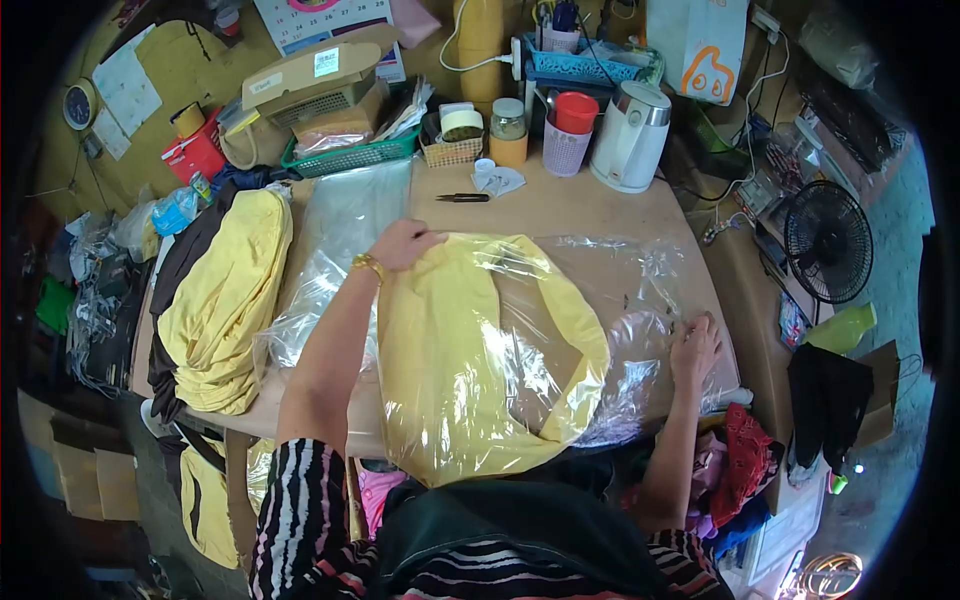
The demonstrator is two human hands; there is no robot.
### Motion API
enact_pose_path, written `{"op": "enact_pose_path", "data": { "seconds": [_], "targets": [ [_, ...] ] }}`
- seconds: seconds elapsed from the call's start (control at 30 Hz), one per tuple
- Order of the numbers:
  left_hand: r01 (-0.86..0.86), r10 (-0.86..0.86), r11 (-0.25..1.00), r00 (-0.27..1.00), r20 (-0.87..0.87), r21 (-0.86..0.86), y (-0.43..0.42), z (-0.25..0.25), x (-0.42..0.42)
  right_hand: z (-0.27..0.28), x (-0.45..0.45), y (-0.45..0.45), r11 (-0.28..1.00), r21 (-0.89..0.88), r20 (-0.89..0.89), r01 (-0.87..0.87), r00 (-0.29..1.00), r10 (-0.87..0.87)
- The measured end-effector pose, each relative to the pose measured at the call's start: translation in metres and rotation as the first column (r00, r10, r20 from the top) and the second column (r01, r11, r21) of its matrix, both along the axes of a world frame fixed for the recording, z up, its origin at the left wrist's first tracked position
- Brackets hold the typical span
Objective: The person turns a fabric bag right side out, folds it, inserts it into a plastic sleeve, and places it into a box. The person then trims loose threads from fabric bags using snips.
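Observation:
A folded yellow garment [435,340] lies at the front of the table inside a clear plastic bag [640,290]. One long strip of its cloth loops round to the right. My left hand [408,245], with a gold bracelet at the wrist, is closed at the upper left corner of the bag and garment; its fingertips are partly hidden. Out to the right, my right hand [695,350] has its fingers curled on the crinkled, garment-free end of the bag. The bag's lower edge overhangs the table's front edge.
Yellow and dark cloth [225,300] is heaped at left, beside a stack of clear plastic bags [355,210]. Small scissors-like snips [463,198] lie behind the garment. A white kettle [630,138], a jar [508,130] and baskets line the back; a black fan [828,240] stands right.

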State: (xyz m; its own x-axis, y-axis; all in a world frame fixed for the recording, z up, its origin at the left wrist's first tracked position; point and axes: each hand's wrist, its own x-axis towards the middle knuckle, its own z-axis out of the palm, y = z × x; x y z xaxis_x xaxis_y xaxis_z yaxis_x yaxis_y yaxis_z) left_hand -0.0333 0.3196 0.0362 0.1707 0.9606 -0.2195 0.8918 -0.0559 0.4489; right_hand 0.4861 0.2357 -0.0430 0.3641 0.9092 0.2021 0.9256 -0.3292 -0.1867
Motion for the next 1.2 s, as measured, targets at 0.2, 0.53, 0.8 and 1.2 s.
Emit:
{"op": "enact_pose_path", "data": {
  "seconds": [0.2,0.53,0.8,1.2],
  "targets": [
    [0.098,-0.079,0.994,0.937,0.339,-0.039,0.009,-0.023,-0.034,0.005,-0.012,-0.002,0.969,0.246,0.128,0.027,0.99,-0.06],
    [-0.116,-0.262,0.857,0.741,0.619,0.502,-0.135,0.179,-0.041,0.223,0.037,-0.03,0.704,0.708,-0.682,0.06,0.317,0.659],
    [0.134,0.096,0.541,0.971,-0.219,0.83,-0.088,0.188,-0.064,0.092,-0.062,0.019,0.734,0.554,-0.485,-0.392,0.565,0.667],
    [0.439,-0.577,0.602,0.817,-0.017,0.668,-0.115,0.137,0.114,0.137,-0.102,-0.026,0.754,0.367,-0.926,-0.545,-0.292,0.239]
  ]
}}
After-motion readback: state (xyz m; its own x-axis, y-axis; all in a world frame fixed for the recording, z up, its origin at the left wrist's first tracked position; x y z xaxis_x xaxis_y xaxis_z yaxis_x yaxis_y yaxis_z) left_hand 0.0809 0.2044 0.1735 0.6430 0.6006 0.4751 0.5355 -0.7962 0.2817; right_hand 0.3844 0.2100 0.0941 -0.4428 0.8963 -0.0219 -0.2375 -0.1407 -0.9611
